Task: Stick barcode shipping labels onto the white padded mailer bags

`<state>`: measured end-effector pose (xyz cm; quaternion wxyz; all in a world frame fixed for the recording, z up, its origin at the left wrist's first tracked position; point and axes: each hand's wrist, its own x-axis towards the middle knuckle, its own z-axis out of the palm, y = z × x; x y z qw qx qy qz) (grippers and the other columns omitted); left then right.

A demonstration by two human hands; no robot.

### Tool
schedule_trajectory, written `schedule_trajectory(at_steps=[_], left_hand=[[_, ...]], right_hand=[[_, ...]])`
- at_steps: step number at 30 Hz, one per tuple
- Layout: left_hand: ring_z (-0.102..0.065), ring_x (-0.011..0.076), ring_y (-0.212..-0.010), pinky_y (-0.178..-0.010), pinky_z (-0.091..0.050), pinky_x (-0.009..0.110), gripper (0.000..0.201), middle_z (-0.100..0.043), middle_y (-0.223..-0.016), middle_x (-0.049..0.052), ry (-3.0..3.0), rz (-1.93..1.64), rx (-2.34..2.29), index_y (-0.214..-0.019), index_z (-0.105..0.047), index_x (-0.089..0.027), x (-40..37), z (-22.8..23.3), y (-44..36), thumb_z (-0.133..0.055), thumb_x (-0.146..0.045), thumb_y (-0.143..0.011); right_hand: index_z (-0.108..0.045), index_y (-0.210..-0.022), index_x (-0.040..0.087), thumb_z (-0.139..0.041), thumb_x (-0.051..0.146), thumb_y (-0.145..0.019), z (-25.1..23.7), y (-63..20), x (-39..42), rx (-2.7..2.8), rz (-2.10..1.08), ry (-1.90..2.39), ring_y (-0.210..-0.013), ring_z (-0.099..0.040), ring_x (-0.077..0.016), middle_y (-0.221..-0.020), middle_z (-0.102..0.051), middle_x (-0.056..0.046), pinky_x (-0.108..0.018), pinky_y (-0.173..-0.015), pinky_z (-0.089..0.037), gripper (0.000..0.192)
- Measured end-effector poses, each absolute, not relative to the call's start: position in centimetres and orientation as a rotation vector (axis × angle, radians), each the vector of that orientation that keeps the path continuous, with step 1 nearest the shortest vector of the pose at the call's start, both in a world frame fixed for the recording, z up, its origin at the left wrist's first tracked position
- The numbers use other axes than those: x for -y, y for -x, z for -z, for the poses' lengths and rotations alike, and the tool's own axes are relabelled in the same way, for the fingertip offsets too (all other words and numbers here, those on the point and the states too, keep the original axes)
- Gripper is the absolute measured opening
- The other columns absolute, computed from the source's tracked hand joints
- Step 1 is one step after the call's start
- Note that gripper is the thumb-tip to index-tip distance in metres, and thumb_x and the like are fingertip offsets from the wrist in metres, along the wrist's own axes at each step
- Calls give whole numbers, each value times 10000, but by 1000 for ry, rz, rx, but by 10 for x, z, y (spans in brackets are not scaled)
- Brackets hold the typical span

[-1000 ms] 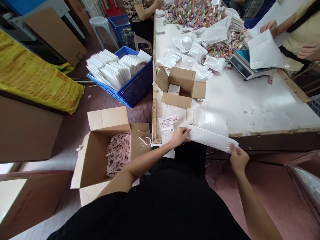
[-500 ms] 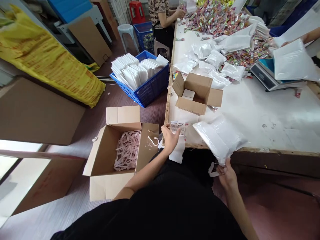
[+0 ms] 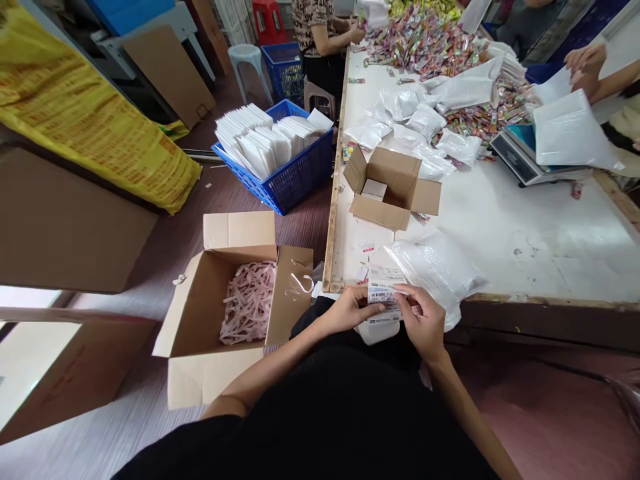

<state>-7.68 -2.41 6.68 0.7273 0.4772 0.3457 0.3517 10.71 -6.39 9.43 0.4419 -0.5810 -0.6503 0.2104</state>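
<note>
Left hand [image 3: 350, 310]: fingers pinch left edge of label sheet [image 3: 383, 291], steadying it.
Right hand [image 3: 423, 320]: fingers pinch sheet's right side, likely to peel a sticker.
Label sheet: thin paper w/ barcodes, held over counter [image 3: 500, 220] edge, atop white bag [image 3: 440, 267].
White bag: glossy plastic, soft, crumpled, at near edge.
Box [image 3: 393, 187]: cardboard, flaps open, just behind.
Floor box [image 3: 240, 300]: holds pink paper strips.

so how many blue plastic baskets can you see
2. One blue basket sits on the floor left of the table, full of white mailer bags; a second basket stands farther back beside the white stool. Others may be hidden.
</note>
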Motion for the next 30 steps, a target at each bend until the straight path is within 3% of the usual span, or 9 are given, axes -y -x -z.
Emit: schedule_trajectory(at_steps=[3,7,12,16,21,24,26,28,30], left_hand=[[-713,288,-954,-830,-565,378,456,-758,-976,150,-595,-627,-617,-975,-729,-122,17,-63,69,-679,-549,-823],[-729,292,-955,-854,-584,411,320,-757,-981,177,-229,-802,-782,-1056,-679,-85,-4,-51,46,-615,-352,-892],[-736,196,-911,-830,-591,320,167,-760,-944,85,51,-1268,-1155,-1060,-639,-152,-40,-33,66,-535,-165,-930],[-736,170,-865,-816,-584,281,114,-759,-911,65,55,-1437,-1231,-994,-649,-157,-55,-26,114,-629,-196,-888],[-732,170,-771,-794,-585,294,124,-760,-863,73,-60,-1472,-1155,-940,-664,-133,-44,-36,137,-676,-224,-856],[-723,172,-730,-726,-583,284,149,-762,-845,77,-115,-1432,-1174,-914,-680,-120,-33,-43,135,-693,-252,-846],[-717,177,-712,-679,-573,270,178,-755,-795,69,-177,-1393,-1188,-881,-690,-116,-28,-44,133,-715,-284,-830],[-717,192,-729,-663,-564,266,212,-749,-757,61,-260,-1344,-1187,-857,-703,-125,-26,-42,130,-741,-328,-807],[-719,208,-770,-677,-556,272,259,-754,-770,64,-351,-1295,-1158,-850,-719,-139,-27,-39,122,-760,-386,-784]], right_hand=[[-721,-1004,271,-606,253,-933,-92,-108,61,1806,-465,1337,-868,-699,-224,-945,-746,-37,-355,-739,-564,136],[-717,-883,259,-583,272,-945,-97,-114,72,1888,-364,1411,-824,-660,-221,-880,-718,-46,-378,-737,-536,148],[-616,-780,244,-623,342,-900,-163,-163,78,1522,-214,1429,-776,-604,-224,-793,-612,-44,-384,-697,-484,156],[-599,-785,218,-680,450,-833,-210,-219,42,1270,119,1415,-716,-561,-210,-747,-553,-38,-387,-704,-451,251],[-634,-815,178,-620,583,-834,-152,-247,-40,1760,-521,1834,-679,-561,-161,-763,-634,-48,-323,-659,-465,406],[-681,-1089,164,-636,516,-848,-101,-249,-61,2041,-430,1912,-954,-616,-248,-1037,-660,-120,-386,-813,-508,429],[-590,-1342,185,-664,507,-839,-89,-256,-56,2090,-214,1895,-1097,-581,-292,-1219,-596,-153,-420,-874,-508,602],[-500,-1455,198,-665,548,-838,-100,-270,-41,2000,-54,1883,-1065,-583,-288,-1313,-526,-172,-423,-845,-518,728],[-517,-1447,194,-658,583,-838,-129,-287,-20,1833,117,1894,-956,-589,-264,-1314,-513,-182,-420,-779,-523,736]])
